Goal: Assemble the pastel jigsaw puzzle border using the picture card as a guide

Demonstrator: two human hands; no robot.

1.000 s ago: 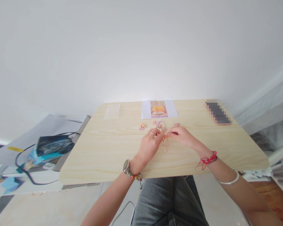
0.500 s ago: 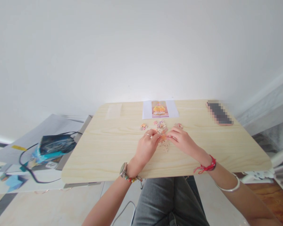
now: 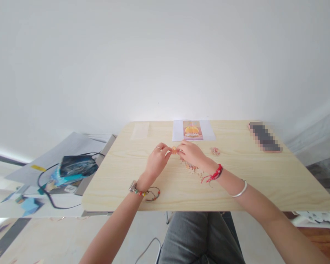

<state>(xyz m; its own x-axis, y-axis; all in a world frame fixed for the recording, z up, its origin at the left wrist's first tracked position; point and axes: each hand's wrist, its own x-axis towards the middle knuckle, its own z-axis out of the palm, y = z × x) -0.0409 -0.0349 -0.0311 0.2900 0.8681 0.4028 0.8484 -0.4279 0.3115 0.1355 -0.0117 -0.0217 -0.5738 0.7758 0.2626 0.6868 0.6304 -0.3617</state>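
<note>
Having shifted leftward from the loose pile [image 3: 191,168], the left hand [image 3: 156,163] and right hand [image 3: 194,154] pinch orange puzzle pieces [image 3: 174,150] between closed fingertips, toward the bench's [image 3: 121,176] far edge, centring work there.

Two hands [image 3: 155,162] [image 3: 193,154], one phone [image 3: 265,137], one printed sheet [image 3: 193,130], one table [image 3: 266,172] — puzzle pieces [image 3: 192,168] uncountable

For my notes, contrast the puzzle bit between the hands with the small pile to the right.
The puzzle bit is held by the left hand and right hand; the small pile lies untouched on the table. The puzzle bit looks orange; the small pile looks pinkish. Both look like jigsaw pieces.
</note>
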